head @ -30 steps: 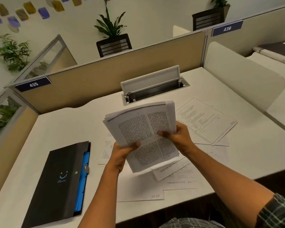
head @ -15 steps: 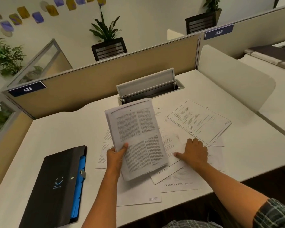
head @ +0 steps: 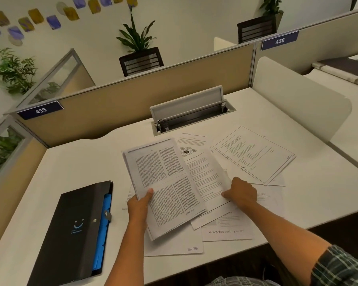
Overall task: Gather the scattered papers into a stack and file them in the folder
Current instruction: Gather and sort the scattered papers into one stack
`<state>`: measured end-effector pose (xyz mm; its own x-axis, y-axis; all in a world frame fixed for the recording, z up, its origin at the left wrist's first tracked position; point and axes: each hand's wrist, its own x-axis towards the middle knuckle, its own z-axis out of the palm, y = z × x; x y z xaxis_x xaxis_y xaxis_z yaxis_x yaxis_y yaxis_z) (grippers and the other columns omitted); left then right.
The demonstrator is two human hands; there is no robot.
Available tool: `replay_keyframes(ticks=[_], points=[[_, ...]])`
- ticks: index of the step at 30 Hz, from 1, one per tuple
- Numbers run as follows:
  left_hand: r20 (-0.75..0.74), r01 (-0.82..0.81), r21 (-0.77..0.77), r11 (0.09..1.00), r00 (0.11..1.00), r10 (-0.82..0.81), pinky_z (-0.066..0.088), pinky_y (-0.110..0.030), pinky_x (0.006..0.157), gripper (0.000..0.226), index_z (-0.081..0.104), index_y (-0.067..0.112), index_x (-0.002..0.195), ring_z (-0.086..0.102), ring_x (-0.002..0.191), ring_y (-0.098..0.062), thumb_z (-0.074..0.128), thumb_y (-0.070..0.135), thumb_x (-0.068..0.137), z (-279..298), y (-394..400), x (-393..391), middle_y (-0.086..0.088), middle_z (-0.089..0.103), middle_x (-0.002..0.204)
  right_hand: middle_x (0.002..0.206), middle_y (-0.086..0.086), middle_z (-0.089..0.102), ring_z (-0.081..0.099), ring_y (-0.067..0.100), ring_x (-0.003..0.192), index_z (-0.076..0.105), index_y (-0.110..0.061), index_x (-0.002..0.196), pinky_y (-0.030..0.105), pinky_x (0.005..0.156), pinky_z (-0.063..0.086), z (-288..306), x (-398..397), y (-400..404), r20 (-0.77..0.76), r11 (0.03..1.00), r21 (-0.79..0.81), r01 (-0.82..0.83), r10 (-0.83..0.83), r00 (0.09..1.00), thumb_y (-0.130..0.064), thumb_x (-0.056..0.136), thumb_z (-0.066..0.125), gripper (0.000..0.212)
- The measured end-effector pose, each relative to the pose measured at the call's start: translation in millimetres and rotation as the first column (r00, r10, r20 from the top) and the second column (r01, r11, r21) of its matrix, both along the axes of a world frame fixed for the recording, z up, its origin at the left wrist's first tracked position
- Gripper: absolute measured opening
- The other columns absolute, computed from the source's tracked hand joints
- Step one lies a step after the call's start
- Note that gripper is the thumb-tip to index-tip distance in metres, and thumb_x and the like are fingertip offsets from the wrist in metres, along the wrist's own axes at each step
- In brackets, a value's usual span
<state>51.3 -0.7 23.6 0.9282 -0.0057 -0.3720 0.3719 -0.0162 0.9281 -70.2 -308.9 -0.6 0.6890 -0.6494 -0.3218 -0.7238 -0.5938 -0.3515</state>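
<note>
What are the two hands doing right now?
Left hand: holding the stack of papers.
Right hand: fingers curled, picking up a loose sheet on the desk.

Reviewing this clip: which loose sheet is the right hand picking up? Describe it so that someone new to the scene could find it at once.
Start at the open cable tray at the back of the white desk; the scattered papers lie just in front. The sheet is immediately right of the stack that the left hand holds, its near edge gripped by the right hand. Unlike its neighbours, it has a dark round diagram near the top.
</note>
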Motion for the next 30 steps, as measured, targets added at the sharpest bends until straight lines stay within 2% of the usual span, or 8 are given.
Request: replay_keyframes(ticks=[4, 8, 11, 15, 18, 22, 27, 30], points=[[-0.024, 0.011, 0.003, 1.000, 1.000, -0.011, 0.058, -0.049, 0.089, 0.048, 0.062, 0.013, 0.133, 0.070, 0.103, -0.031, 0.077, 0.022, 0.089, -2, 4, 2, -0.010, 0.073, 0.117, 0.092, -0.002, 0.071, 0.069, 0.022, 0.084, 0.068, -0.017, 0.101, 0.033, 0.069, 0.054, -2, 0, -4, 0.340, 0.975, 0.222, 0.025, -0.101, 0.935, -0.041, 0.094, 0.066, 0.025], [-0.032, -0.015, -0.011, 1.000, 0.999, 0.014, 0.058, -0.040, 0.081, 0.048, 0.061, 0.010, 0.135, 0.069, 0.097, -0.027, 0.076, 0.019, 0.091, -4, 7, 3, -0.006, 0.072, 0.111, 0.076, -0.004, 0.070, 0.067, 0.021, 0.072, 0.067, -0.026, 0.084, 0.030, 0.058, 0.051, 21, 1, -14, 0.659, 0.881, 0.472, 0.039, -0.382, 0.647, -0.033, 0.095, 0.070, 0.014], [-0.042, -0.067, -0.034, 0.997, 0.997, 0.065, 0.056, -0.041, 0.085, 0.047, 0.061, 0.009, 0.136, 0.068, 0.096, -0.025, 0.075, 0.016, 0.092, -7, 9, 5, -0.006, 0.072, 0.112, 0.087, -0.001, 0.077, 0.073, 0.020, 0.080, 0.073, -0.027, 0.094, 0.035, 0.068, 0.060, 43, 3, -21, 0.706, 0.776, 0.629, -0.030, -0.555, 0.439, -0.033, 0.094, 0.074, 0.007], [-0.061, -0.096, -0.024, 0.995, 0.994, 0.094, 0.054, -0.050, 0.094, 0.048, 0.060, 0.007, 0.138, 0.066, 0.106, -0.033, 0.074, 0.014, 0.092, -8, 6, 6, -0.013, 0.069, 0.123, 0.094, 0.003, 0.079, 0.075, 0.019, 0.082, 0.075, -0.023, 0.101, 0.035, 0.068, 0.064, 62, 5, -22, 0.689, 0.700, 0.704, -0.124, -0.630, 0.357, -0.034, 0.093, 0.075, 0.014], [-0.042, -0.066, -0.002, 0.998, 0.997, 0.066, 0.055, -0.045, 0.092, 0.047, 0.059, 0.007, 0.137, 0.067, 0.098, -0.028, 0.074, 0.013, 0.092, -6, 1, 6, -0.011, 0.069, 0.118, 0.092, 0.003, 0.078, 0.074, 0.018, 0.078, 0.075, -0.016, 0.103, 0.032, 0.061, 0.061, 64, 7, -16, 0.671, 0.654, 0.727, -0.210, -0.611, 0.421, -0.028, 0.092, 0.077, 0.016], [-0.041, 0.024, -0.009, 1.000, 0.999, -0.024, 0.057, -0.042, 0.090, 0.043, 0.064, 0.014, 0.131, 0.068, 0.099, -0.026, 0.077, 0.016, 0.090, -1, -12, 6, -0.008, 0.073, 0.115, 0.087, 0.002, 0.077, 0.072, 0.016, 0.074, 0.073, -0.016, 0.098, 0.021, 0.054, 0.053, 55, 9, 7, 0.635, 0.684, 0.688, -0.244, -0.404, 0.658, -0.023, 0.092, 0.076, 0.009], [-0.037, 0.134, -0.024, 0.991, 0.990, -0.135, 0.062, -0.034, 0.065, 0.019, 0.072, 0.022, 0.112, 0.074, 0.084, -0.020, 0.071, 0.016, 0.094, 11, -28, 6, 0.000, 0.080, 0.091, 0.096, 0.011, 0.078, 0.076, 0.025, 0.084, 0.071, -0.008, 0.098, 0.040, 0.073, 0.062, 39, 9, 23, 0.504, 0.719, 0.670, -0.185, -0.258, 0.825, -0.028, 0.088, 0.080, 0.024], [0.003, 0.191, -0.008, 0.982, 0.982, -0.191, 0.058, -0.031, 0.062, 0.017, 0.074, 0.021, 0.113, 0.073, 0.090, -0.026, 0.065, 0.027, 0.098, 18, -32, 5, -0.002, 0.080, 0.094, 0.093, 0.001, 0.079, 0.075, 0.015, 0.075, 0.073, -0.015, 0.094, 0.030, 0.069, 0.060, 45, 10, 16, 0.445, 0.705, 0.682, -0.194, -0.189, 0.875, -0.042, 0.079, 0.086, 0.033]])
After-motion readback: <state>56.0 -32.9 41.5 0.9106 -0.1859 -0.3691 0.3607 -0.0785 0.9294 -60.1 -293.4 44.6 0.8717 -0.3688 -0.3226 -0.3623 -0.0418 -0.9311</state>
